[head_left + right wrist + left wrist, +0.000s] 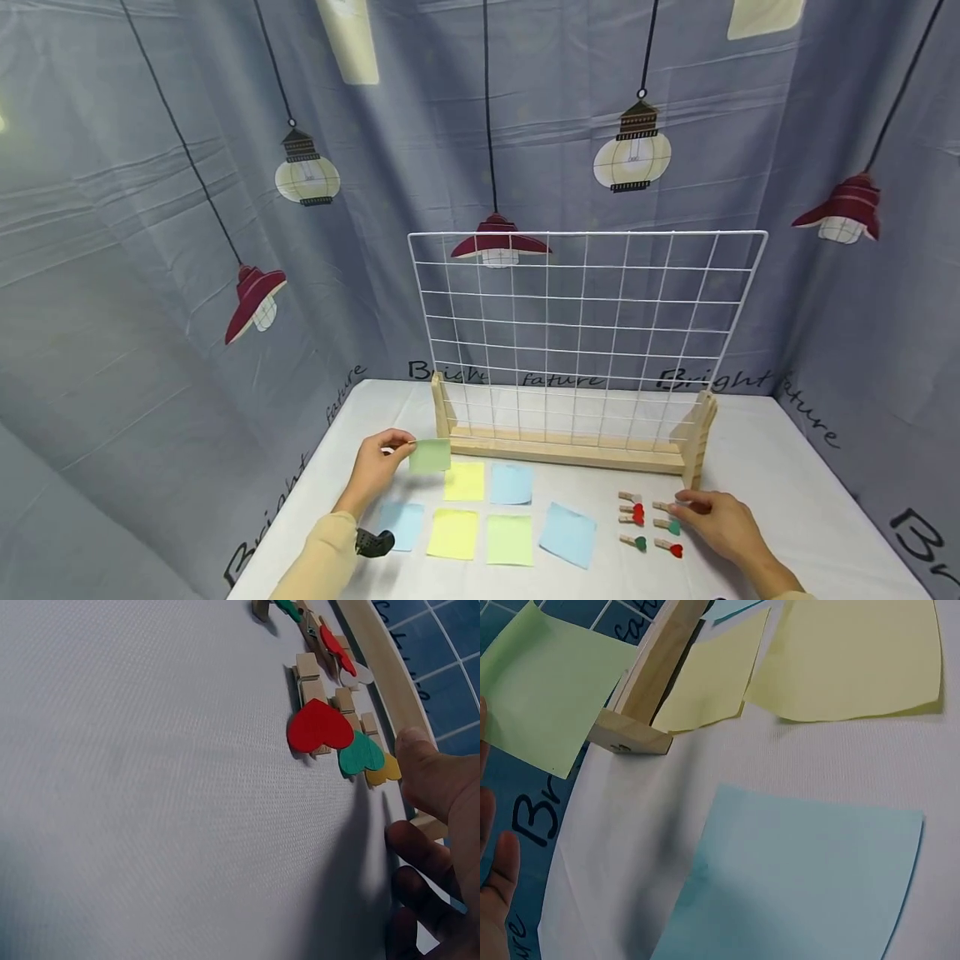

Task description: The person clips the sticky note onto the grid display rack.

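My left hand point(375, 467) pinches a light green sticky note point(430, 457) by its edge, raised above the table at the left end of the wooden stand. In the left wrist view the green note point(555, 686) hangs tilted, with only some fingertips showing at the frame's edge. My right hand point(716, 521) is over the right side of the table, fingers loosely bent and parted from the thumb. Closest to it is a small wooden clothespin with a yellow heart point(384, 772). Beside that lie clothespins with a green heart point(361, 754) and a red heart point(321, 727).
A white wire grid point(577, 333) stands upright in a wooden base point(562, 450) at the back. Several sticky notes lie before it, among them a yellow note point(453, 534), a green note point(510, 540) and a blue note point(568, 535). More heart clothespins point(633, 542) lie in two columns.
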Demonstrator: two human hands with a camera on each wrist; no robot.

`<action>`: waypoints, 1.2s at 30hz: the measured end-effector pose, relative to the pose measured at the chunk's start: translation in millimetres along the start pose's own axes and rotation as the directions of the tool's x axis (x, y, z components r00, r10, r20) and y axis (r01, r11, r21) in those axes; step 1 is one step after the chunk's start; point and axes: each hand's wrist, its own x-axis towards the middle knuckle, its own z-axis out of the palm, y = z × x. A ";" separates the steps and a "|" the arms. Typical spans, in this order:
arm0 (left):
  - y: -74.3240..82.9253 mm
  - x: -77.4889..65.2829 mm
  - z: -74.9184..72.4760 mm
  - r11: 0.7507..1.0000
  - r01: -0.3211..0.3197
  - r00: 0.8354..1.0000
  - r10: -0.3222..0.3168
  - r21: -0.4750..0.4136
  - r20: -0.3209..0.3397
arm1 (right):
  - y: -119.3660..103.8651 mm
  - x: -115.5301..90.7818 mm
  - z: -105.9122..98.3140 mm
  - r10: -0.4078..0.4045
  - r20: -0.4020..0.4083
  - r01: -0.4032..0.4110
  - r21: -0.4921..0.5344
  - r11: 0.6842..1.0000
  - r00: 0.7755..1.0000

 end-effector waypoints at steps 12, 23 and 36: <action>17.0 -0.2 5.9 1.000 -0.015 1.000 0.016 -0.020 0.019 | -7.7 -0.9 6.3 0.001 -0.025 0.000 0.009 1.000 1.000; 26.9 3.4 12.1 0.997 -0.038 0.998 0.041 -0.066 0.038 | -4.8 0.9 9.7 -0.005 -0.036 0.006 0.002 1.000 0.999; 26.5 4.5 13.9 0.997 -0.040 0.999 0.042 -0.067 0.024 | -6.0 -1.9 2.5 0.014 -0.054 -0.012 0.028 1.000 0.998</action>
